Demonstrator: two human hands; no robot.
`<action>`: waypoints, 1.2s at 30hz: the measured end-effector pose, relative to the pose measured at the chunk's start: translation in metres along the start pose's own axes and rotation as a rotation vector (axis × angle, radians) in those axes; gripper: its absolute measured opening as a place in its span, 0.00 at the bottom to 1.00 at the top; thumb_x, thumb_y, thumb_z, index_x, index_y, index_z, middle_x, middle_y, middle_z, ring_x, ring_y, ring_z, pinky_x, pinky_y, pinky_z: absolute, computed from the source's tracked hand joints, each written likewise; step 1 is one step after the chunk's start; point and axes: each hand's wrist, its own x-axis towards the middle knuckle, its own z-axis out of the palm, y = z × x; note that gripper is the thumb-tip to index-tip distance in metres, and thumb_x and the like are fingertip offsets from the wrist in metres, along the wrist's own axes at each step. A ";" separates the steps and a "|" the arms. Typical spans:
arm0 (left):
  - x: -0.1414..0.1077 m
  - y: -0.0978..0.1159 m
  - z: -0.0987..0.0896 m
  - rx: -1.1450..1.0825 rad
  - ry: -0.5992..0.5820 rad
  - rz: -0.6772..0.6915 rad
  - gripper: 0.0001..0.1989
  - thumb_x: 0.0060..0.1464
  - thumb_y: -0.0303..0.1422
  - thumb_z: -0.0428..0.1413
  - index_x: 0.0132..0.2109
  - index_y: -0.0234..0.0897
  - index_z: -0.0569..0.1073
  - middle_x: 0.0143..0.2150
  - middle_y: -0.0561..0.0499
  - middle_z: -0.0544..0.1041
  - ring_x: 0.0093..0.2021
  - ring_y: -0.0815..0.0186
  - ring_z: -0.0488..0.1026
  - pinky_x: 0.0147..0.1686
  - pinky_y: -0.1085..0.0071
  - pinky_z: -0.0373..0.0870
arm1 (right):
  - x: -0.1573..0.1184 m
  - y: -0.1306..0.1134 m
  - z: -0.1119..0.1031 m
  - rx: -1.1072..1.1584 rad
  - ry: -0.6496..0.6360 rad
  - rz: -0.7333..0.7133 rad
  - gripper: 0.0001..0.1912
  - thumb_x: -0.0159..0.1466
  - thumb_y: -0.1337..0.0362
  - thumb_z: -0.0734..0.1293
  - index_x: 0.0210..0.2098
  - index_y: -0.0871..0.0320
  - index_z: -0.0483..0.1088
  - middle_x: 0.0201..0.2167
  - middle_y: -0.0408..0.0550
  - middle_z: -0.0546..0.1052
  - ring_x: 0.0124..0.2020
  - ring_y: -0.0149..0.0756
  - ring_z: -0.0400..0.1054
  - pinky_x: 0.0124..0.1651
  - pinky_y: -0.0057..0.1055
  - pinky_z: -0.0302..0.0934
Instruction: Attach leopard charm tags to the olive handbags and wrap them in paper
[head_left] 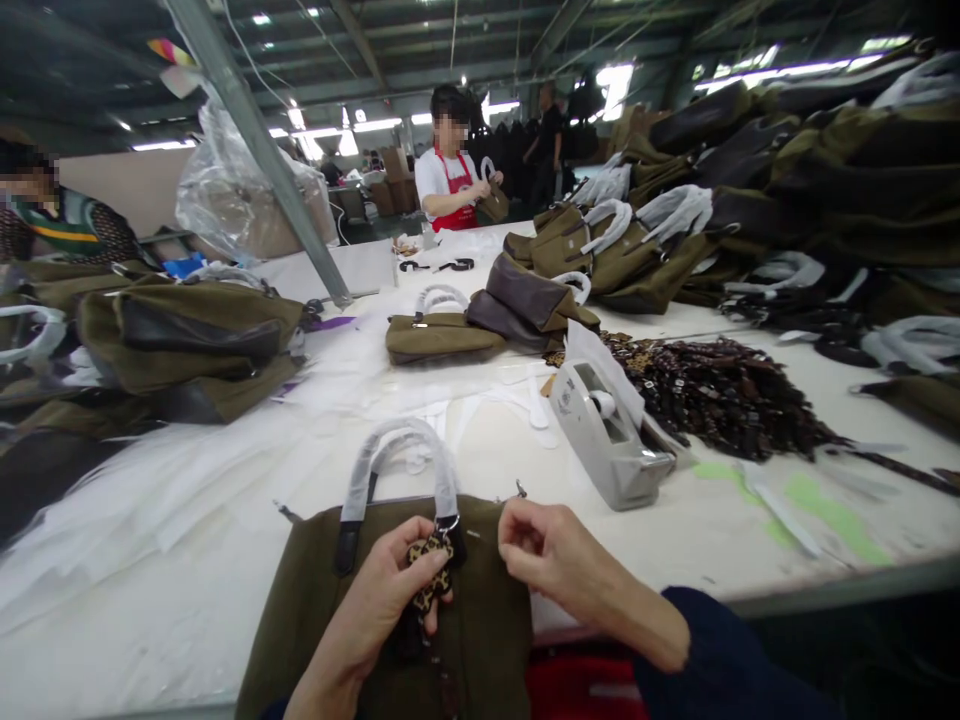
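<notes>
Two bare hands are at an olive-green fabric bag with dark leather tabs, which lies on the white desk at the lower centre of the frame. The left hand clamps a leopard-print charm between thumb and fingers, just beside the silver metal ring at the base of the bag's white-wrapped handle. A dark strap hangs below that grip.

For careful handling, the charm is best pinched firmly but lightly near its top, keeping the ring in view and the strap untwisted; pulling hard could drag the handle or ruck its wrapping.

The left forearm rises from the lower edge of the frame, angled inward across the bag, its thumb pointing toward the right. The right hand is by the bag's upper right corner, its forearm slanting in from the lower right out of a navy sleeve. Its fingers are curled, the thumb close to the forefinger; whether the tips meet or pinch anything cannot be told. A grey tape dispenser stands beyond that hand, right of centre.
</notes>
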 end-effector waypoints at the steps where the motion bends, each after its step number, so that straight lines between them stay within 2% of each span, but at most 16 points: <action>1: 0.000 0.000 0.000 0.000 -0.002 0.004 0.18 0.56 0.46 0.59 0.42 0.37 0.65 0.25 0.53 0.77 0.15 0.74 0.69 0.15 0.82 0.59 | 0.003 -0.001 0.005 -0.075 0.008 -0.030 0.04 0.56 0.72 0.62 0.28 0.57 0.65 0.19 0.36 0.65 0.21 0.26 0.59 0.23 0.22 0.49; 4: -0.001 -0.002 -0.001 -0.004 -0.013 0.022 0.17 0.57 0.45 0.59 0.42 0.37 0.66 0.26 0.52 0.78 0.16 0.73 0.69 0.16 0.82 0.60 | 0.010 0.000 0.015 -0.232 0.026 -0.086 0.05 0.56 0.73 0.62 0.28 0.57 0.65 0.20 0.37 0.66 0.22 0.26 0.59 0.25 0.23 0.49; 9: -0.001 -0.003 -0.001 0.000 -0.007 0.020 0.17 0.57 0.45 0.59 0.43 0.37 0.67 0.26 0.54 0.77 0.15 0.73 0.69 0.16 0.81 0.62 | 0.015 0.000 0.017 -0.340 0.023 -0.129 0.06 0.56 0.74 0.62 0.28 0.57 0.64 0.21 0.37 0.67 0.23 0.27 0.59 0.27 0.24 0.49; 18: 0.000 -0.001 0.000 0.029 0.014 0.034 0.16 0.57 0.44 0.58 0.42 0.37 0.67 0.26 0.54 0.76 0.16 0.73 0.69 0.15 0.81 0.62 | 0.018 -0.006 0.015 -0.360 -0.031 -0.107 0.06 0.56 0.73 0.63 0.27 0.57 0.64 0.21 0.38 0.67 0.23 0.28 0.58 0.27 0.24 0.48; 25: -0.001 -0.005 -0.001 0.035 0.003 0.045 0.16 0.58 0.44 0.57 0.43 0.37 0.67 0.27 0.54 0.76 0.16 0.74 0.68 0.15 0.81 0.61 | 0.017 -0.006 0.017 -0.359 -0.021 -0.107 0.06 0.56 0.74 0.63 0.28 0.57 0.65 0.21 0.38 0.67 0.23 0.28 0.59 0.27 0.24 0.48; 31: 0.000 -0.004 0.002 0.054 0.010 0.087 0.16 0.59 0.45 0.57 0.43 0.37 0.68 0.27 0.57 0.71 0.18 0.74 0.65 0.15 0.80 0.64 | 0.025 -0.014 0.023 -0.398 -0.015 -0.103 0.04 0.59 0.72 0.63 0.29 0.57 0.66 0.23 0.40 0.70 0.24 0.29 0.61 0.28 0.25 0.48; 36: -0.003 0.004 0.007 0.037 0.087 0.115 0.18 0.64 0.49 0.47 0.37 0.39 0.66 0.25 0.58 0.66 0.16 0.74 0.65 0.14 0.79 0.57 | 0.034 -0.018 0.025 -0.547 -0.022 -0.127 0.04 0.63 0.71 0.63 0.31 0.57 0.65 0.27 0.42 0.73 0.28 0.31 0.64 0.33 0.27 0.51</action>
